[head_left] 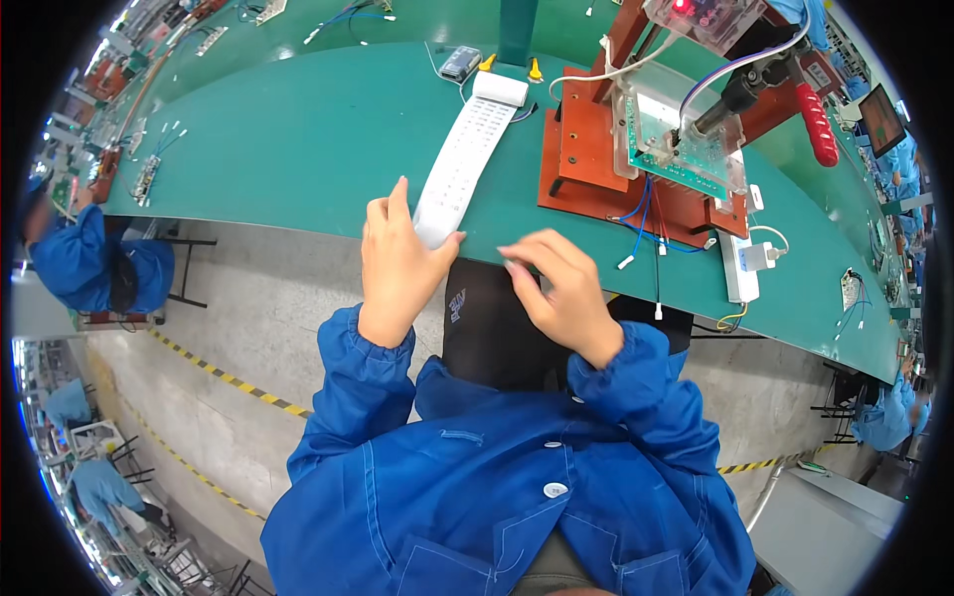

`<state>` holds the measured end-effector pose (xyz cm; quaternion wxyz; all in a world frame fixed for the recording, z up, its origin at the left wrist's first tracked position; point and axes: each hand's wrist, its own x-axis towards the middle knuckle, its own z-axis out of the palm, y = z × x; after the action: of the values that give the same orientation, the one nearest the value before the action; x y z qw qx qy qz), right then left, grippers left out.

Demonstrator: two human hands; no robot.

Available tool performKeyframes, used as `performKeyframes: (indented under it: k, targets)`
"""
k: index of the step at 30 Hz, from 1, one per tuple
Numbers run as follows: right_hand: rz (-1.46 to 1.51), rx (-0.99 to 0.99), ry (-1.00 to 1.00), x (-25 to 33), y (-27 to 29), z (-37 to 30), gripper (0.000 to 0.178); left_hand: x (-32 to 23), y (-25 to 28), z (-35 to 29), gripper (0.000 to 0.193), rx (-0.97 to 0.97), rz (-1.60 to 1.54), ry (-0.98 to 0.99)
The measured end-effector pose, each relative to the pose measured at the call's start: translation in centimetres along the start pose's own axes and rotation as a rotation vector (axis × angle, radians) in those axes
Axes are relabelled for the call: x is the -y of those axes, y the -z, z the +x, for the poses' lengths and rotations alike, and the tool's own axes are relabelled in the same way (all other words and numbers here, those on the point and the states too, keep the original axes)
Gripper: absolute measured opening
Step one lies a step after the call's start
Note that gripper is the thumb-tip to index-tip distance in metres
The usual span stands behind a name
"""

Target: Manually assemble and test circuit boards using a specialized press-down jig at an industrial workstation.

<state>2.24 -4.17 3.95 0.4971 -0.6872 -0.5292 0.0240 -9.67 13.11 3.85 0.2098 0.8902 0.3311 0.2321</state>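
A long white strip of printed labels [462,159] runs down the green bench toward me, its far end rolled up. My left hand [399,260] is at the strip's near end by the bench edge. Its index finger points up along one side, its thumb lies at the other, and the strip's end sits between them. My right hand [564,288] is just right of it, in front of the edge, apart from the strip. Thumb and index finger are drawn close together and slightly blurred; whatever they pinch, if anything, is too small to make out.
Right of the strip stands an orange-brown test fixture [586,149] with a green circuit board [686,164] and a red-handled clamp [817,124]. Loose wires [651,223] hang over the edge. A white power strip [738,273] lies further right. A co-worker [94,258] sits at left.
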Motion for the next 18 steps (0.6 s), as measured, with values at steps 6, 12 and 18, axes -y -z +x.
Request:
performKeyframes:
  k: [6, 12, 18]
  targets:
    - [-0.016, -0.074, -0.004, -1.4, -3.9, 4.9, 0.020, 1.2, -0.1, 2.2, 0.089, 0.271, -0.456, 0.081]
    - [-0.045, 0.039, 0.044, -3.3, -5.0, 5.7, 0.020, 2.7, -0.2, 3.8, 0.084, 0.479, -0.870, 0.224]
    - [-0.107, 0.046, 0.037, -3.6, -5.0, 6.1, 0.016, 2.8, -0.4, 3.8, 0.084, 0.484, -0.958, 0.210]
